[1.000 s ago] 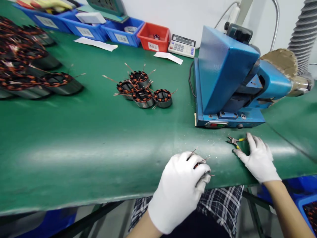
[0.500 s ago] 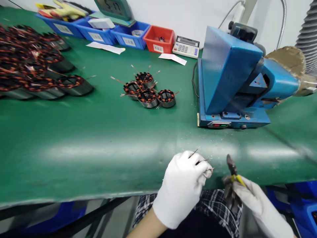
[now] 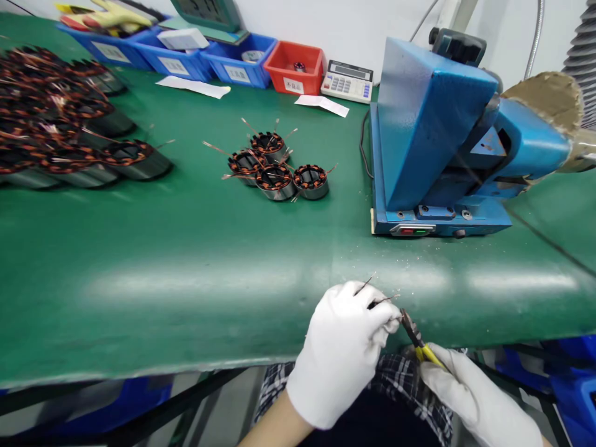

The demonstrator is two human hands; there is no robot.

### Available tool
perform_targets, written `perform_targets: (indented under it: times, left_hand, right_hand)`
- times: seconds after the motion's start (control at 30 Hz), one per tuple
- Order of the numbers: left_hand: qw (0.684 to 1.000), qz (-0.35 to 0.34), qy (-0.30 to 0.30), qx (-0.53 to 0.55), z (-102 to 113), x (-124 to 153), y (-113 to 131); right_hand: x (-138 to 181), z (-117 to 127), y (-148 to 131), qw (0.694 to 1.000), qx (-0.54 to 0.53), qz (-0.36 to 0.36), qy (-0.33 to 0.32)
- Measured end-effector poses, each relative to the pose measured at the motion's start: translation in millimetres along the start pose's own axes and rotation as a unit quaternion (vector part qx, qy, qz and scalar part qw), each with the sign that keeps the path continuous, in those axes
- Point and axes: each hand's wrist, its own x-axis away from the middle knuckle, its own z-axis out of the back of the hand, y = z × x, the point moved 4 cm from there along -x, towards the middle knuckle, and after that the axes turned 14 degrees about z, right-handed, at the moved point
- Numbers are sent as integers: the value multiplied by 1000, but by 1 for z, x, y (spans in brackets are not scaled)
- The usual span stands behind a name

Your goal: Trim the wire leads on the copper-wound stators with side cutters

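Note:
My left hand [image 3: 342,341], in a white glove, is closed around what appears to be a wound motor stator, almost wholly hidden by the fingers. Thin wire leads [image 3: 367,287] stick out between the knuckles and at the fingertips. In my right hand [image 3: 459,385], also gloved, is a pair of cutting pliers [image 3: 421,347] with yellow handles. Their dark jaws point up and left and meet the left fingertips, near a short lead there. Whether the jaws are pressed together I cannot tell. Several copper-wound stators [image 3: 274,180] stand in a small group on the green table [image 3: 186,273].
A large cluster of stators [image 3: 69,136] fills the left side. A blue machine [image 3: 419,136] with red and green buttons stands at right. Blue bins [image 3: 237,71], a red bin [image 3: 293,77], a calculator [image 3: 347,81] and paper slips [image 3: 321,105] line the back. Small clippings lie before the machine.
My right hand has brought the pliers leftward, from a gap beside my left hand to its fingertips. My left hand has stayed almost still. The view has shifted slightly.

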Motion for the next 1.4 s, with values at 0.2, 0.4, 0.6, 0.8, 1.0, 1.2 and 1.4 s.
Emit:
perform_targets:
  times: [0.2, 0.4, 0.6, 0.8, 1.0, 1.2, 1.4]
  left_hand:
    - [1000, 2, -5, -5, 0, 0, -1]
    - [992, -103, -66, 12, 10, 7, 5]
    - [996, -42, 54, -53, 8, 15, 10]
    - [999, -2, 2, -39, -5, 12, 9]
    - [999, -23, 19, -14, -1, 14, 8]
    - [999, -22, 30, -18, -4, 14, 7]
    - [999, -25, 27, -8, -7, 14, 6]
  right_hand:
    - [-7, -11, -6, 995, -84, 35, 37]
    - [-2, -2, 7, 974, -208, 4, 91]
    - [13, -18, 38, 970, -204, -27, 131]
    - [1, -45, 18, 941, -338, 0, 7]
    - [3, -35, 18, 978, -197, -27, 71]
    - [4, -37, 0, 998, 11, 32, 49]
    - [9, -49, 14, 992, 15, -28, 121]
